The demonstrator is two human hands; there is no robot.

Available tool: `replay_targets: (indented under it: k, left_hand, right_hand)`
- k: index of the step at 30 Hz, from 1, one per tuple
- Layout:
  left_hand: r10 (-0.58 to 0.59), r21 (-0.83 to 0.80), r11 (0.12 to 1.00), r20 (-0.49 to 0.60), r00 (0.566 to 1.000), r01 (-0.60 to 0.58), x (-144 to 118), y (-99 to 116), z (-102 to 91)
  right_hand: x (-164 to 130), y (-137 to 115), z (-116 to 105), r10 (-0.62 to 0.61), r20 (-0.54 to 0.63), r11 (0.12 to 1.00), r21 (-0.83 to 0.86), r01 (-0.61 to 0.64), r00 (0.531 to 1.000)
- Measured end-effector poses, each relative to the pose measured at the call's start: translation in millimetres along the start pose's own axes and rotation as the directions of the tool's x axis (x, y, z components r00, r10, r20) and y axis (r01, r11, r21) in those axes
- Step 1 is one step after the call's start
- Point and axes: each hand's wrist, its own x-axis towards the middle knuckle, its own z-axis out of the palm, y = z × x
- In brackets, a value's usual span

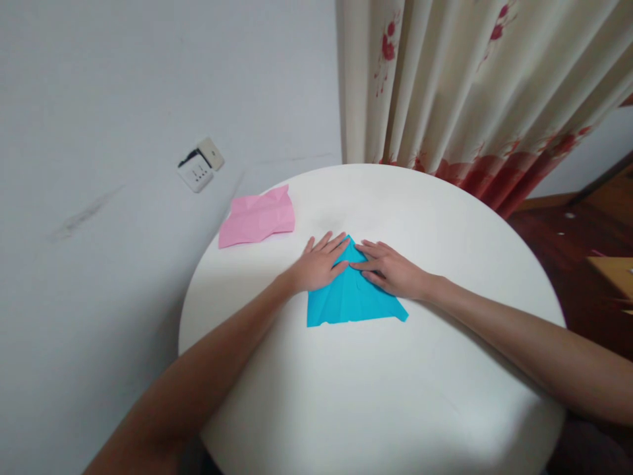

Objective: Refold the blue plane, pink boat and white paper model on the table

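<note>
Head view shows both hands pressed flat, fingers extended, on the top point of a blue folded paper [352,298] at mid tabletop [445,218]. Left hand [320,264] covers the left slope, right hand [390,269] the right; neither grip closes on anything. Its base edge runs left-right, nearer the person. A pink paper [257,216] lies well apart, far-left.

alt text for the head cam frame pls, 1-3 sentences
Two bare hands, left hand and right hand, press flat on a blue paper triangle on a round white table. A creased pink paper lies at the table's far left edge, near a floral curtain.
</note>
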Motion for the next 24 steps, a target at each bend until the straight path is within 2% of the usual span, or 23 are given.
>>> replay_targets:
  k: [12, 24]
  left_hand:
    - [-0.038, -0.014, 0.999, -0.063, 0.997, 0.037, 8.6, -5.0, 3.2]
    - [-0.032, -0.028, 0.999, -0.076, 0.997, 0.03, 9.2, -6.1, 5.7]
  right_hand:
    - [-0.2, -0.1, 0.6, 0.011, 0.006, 1.0, -0.003, -0.011, 1.0]
    - [0.2, -0.3, -0.9, 0.003, 0.025, 1.0, -0.013, -0.003, 1.0]
